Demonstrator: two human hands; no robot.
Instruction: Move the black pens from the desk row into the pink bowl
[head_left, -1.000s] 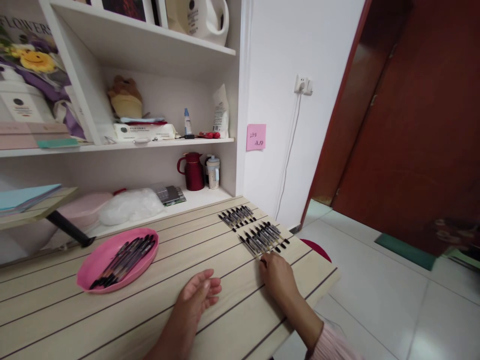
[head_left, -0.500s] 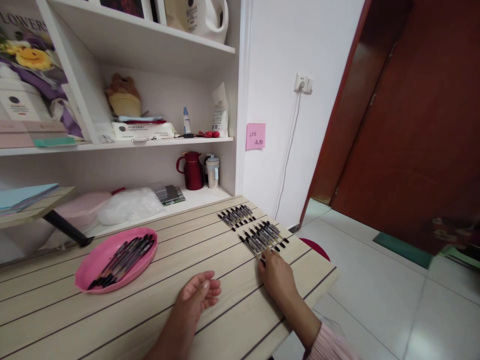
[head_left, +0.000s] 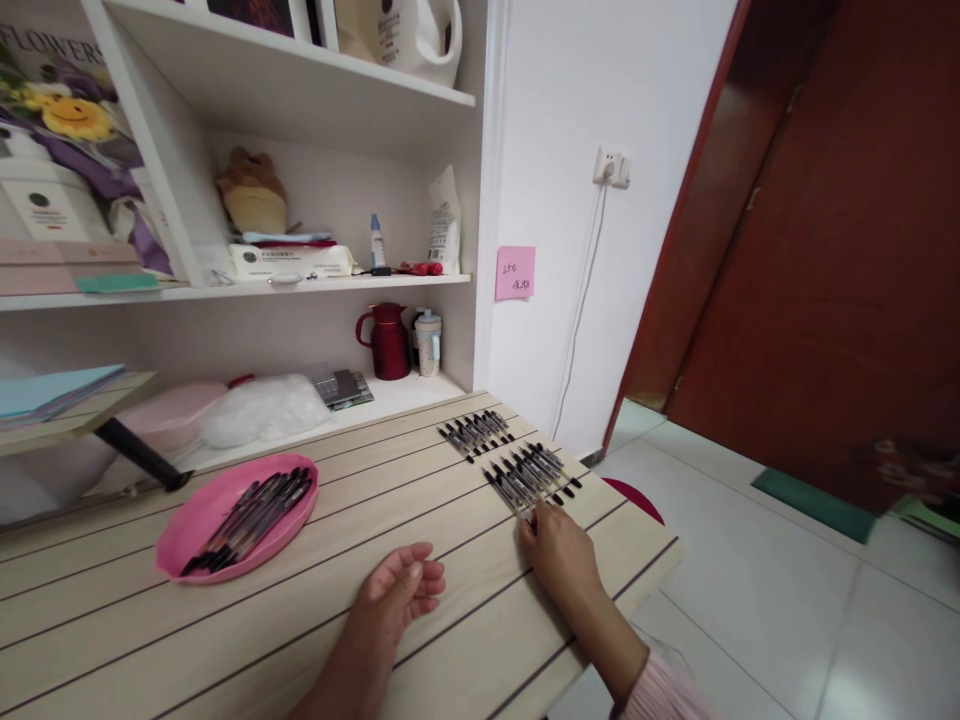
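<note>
Several black pens (head_left: pixel 536 470) lie side by side in a slanted row near the table's right edge. Behind them is a second row of pens (head_left: pixel 476 432). My right hand (head_left: pixel 561 550) is at the near end of the front row, fingers pinched on the end of the leftmost pen (head_left: pixel 501 492); the fingertips are partly hidden by the hand. My left hand (head_left: pixel 401 590) hovers or rests over the wooden table, palm turned to the right, fingers loosely curved and apart, holding nothing. Farther left, a pink dish (head_left: pixel 169 555) holds a heap of pens (head_left: pixel 259 515).
A white shelf unit (head_left: pixel 337 285) stands behind the table (head_left: pixel 360 520), with a red jug (head_left: pixel 390 342) and a light cup (head_left: pixel 428 342) on its lower level. A plastic bag (head_left: pixel 262 410) lies behind the dish. A red round seat (head_left: pixel 636 497) shows past the right edge.
The whole view has shifted slightly. My right hand stays at the leftmost pen's end with almost no movement, and my left hand keeps its pose.
</note>
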